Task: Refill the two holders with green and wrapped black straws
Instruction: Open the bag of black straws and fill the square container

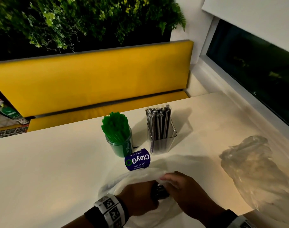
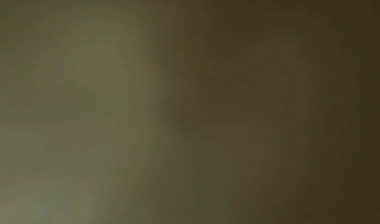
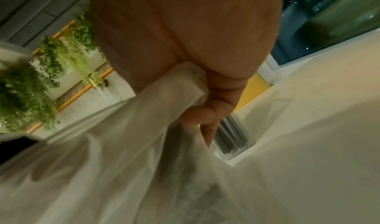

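Gathering up a white bag (image 1: 140, 178) at the near edge of the counter (image 1: 41, 162), both hands on it. Left hand (image 1: 138, 198) curled over the plastic, apparently clamped on it, though left wrist view only a dark blur. Right hand (image 1: 186, 195) pinching a fold of the same bag, fingers (image 3: 207, 113) closed on the film in the right wrist view. Probably the clearing-up step, refilling seemingly done: green straws (image 1: 115, 125) packed upright in the round jar (image 1: 122, 147), wrapped black straws (image 1: 158, 122) standing in the square clear holder (image 1: 163, 142) just beside it. Next move likely calling for bunching the limp film tight and lifting it away without brushing either holder. Count: two holders, two bags, with a clear bag (image 1: 249, 162) crumpled well apart to the right, one round sticker (image 1: 137, 160) before the jar. Straws too many to count.
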Available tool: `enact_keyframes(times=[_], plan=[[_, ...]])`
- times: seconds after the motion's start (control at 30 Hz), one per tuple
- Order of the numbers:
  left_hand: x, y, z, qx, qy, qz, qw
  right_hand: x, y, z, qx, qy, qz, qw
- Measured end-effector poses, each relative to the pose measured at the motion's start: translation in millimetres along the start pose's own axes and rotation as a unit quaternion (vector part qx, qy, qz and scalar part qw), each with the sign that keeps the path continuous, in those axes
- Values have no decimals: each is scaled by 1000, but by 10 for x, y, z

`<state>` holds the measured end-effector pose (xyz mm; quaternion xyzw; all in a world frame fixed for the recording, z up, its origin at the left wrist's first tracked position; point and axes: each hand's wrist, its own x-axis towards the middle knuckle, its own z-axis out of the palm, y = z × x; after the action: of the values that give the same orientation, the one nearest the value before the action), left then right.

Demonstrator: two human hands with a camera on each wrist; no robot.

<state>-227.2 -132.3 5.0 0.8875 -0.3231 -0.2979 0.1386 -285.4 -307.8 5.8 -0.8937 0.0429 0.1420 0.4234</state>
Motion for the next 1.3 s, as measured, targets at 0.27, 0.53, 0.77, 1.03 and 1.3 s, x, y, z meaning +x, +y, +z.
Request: enact_keyframes(times=[0.27, 0.53, 0.77, 1.03, 1.3], plan=[[-83, 73, -46, -50, 58, 61, 995, 30, 104, -145, 16, 68, 39, 997], [-339, 385, -859, -453, 151, 134, 868, 65, 175, -175, -124, 43, 62, 989], [277, 488, -1884, -627, 393, 138, 658, 358, 55, -253, -339, 128, -21, 932], [1223, 181, -1594, -535, 444, 4, 718, 525, -150, -368, -349, 79, 6, 934], [1314, -133, -1174, -362, 310, -3, 879, 560, -234, -434, -327, 38, 51, 943]])
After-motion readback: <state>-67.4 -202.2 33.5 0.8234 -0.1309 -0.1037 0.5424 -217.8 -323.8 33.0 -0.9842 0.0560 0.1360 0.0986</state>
